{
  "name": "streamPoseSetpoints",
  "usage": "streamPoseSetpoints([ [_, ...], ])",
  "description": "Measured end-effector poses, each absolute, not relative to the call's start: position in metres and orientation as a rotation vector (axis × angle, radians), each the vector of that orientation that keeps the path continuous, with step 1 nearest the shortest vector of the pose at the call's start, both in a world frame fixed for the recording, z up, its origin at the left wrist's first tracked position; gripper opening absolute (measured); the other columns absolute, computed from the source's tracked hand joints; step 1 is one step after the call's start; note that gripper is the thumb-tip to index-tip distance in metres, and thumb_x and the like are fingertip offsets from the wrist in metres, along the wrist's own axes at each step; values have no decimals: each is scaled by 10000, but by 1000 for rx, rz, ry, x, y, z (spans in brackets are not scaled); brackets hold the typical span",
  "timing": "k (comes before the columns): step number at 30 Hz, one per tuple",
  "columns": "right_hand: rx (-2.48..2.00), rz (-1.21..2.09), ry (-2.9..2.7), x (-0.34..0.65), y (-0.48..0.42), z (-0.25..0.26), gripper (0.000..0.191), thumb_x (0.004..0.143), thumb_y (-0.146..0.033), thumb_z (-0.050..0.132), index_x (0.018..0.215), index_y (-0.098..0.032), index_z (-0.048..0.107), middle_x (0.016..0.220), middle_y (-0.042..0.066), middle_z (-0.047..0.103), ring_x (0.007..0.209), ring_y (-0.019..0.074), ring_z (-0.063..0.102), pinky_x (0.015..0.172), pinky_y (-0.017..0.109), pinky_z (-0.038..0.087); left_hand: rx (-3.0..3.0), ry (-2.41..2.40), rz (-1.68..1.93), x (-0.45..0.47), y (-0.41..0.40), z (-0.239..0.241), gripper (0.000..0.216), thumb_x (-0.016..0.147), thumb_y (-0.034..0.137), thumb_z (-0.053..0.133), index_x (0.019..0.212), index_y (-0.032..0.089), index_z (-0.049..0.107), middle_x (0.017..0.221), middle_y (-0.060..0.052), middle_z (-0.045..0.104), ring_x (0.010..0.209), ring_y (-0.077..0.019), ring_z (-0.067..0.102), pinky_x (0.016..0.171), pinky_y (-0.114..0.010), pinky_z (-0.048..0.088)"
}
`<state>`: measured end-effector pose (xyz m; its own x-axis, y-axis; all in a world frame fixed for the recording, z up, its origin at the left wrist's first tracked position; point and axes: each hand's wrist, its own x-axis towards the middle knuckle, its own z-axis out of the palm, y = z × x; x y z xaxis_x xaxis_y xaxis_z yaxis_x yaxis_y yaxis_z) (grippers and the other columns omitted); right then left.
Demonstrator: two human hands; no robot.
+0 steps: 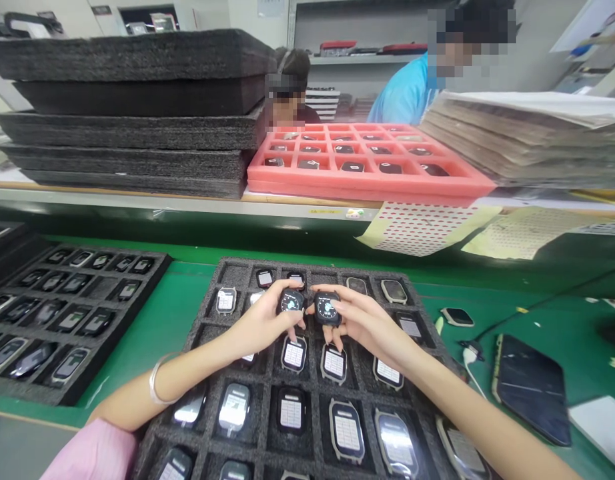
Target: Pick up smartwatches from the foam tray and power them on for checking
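My left hand [278,310] grips a dark smartwatch case [290,301] without a strap, its round dial lit. In my right hand [351,308] is a second dark smartwatch case [327,309], also lit, with a finger on its screen. The two watches are side by side, faces up, above a black foam tray [315,373]. Strapless watches sit in the tray's compartments, many with white grid-like screens, among them a silver-framed watch [346,430] and a black one [291,410].
Another black foam tray [152,273] of watches lies left. A loose watch [457,317], a cable [470,353] and a dark phone [530,387] lie right. Stacked black foam [132,100] and a pink foam tray [370,187] stand on the shelf. Two people are behind it.
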<state>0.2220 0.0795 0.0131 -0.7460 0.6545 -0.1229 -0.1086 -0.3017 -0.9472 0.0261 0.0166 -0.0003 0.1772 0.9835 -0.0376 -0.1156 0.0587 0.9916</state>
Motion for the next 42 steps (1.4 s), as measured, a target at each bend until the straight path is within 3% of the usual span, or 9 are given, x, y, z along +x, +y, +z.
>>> streamPoseSetpoints([
  [4,-759,2008,-1454,223,77,13,479,872,-302,587,1312,-153,473,964,132,669,579,175,656,448,259,501,1011,917,1139,26,18,3,367,798,182,477,1163,177,437,946,-56,562,820,-171,604,615,-285,548],
  [19,-780,1911,-1562,224,75,10,476,875,-319,596,1315,-171,492,886,98,695,546,187,677,441,260,522,1069,927,1107,24,20,0,358,794,175,458,1150,210,460,953,-50,575,841,-195,606,641,-309,553],
  [26,-658,1898,-1592,224,76,11,477,877,-277,606,1331,-226,469,1042,99,631,796,215,659,584,320,567,1421,1159,1117,22,20,-8,409,775,222,619,1157,212,472,1014,-42,543,812,-161,558,686,-271,486],
  [30,-693,1884,-1696,227,80,7,367,863,-268,639,1221,-216,578,856,55,651,695,182,636,600,307,544,1587,1262,1075,21,17,-4,298,772,174,584,1059,193,505,895,-19,539,767,-158,524,660,-262,441],
  [33,-754,1884,-1725,228,82,4,418,857,-291,652,1258,-216,557,759,38,650,621,170,611,613,319,536,1652,1246,1047,21,15,0,267,763,183,593,1012,186,496,780,14,488,674,-134,474,589,-239,389],
  [37,-725,1937,-1686,222,80,6,507,831,-318,676,1308,-237,523,851,59,653,595,172,610,571,324,535,1627,1211,1090,22,15,1,292,792,224,586,1054,191,462,685,49,411,582,-113,398,525,-229,324],
  [42,-647,2004,-1589,217,74,10,431,819,-295,683,1234,-228,589,1030,99,623,619,162,625,504,275,522,1636,1197,1118,23,14,0,305,786,196,579,1063,192,452,826,5,506,687,-136,477,624,-247,389],
])
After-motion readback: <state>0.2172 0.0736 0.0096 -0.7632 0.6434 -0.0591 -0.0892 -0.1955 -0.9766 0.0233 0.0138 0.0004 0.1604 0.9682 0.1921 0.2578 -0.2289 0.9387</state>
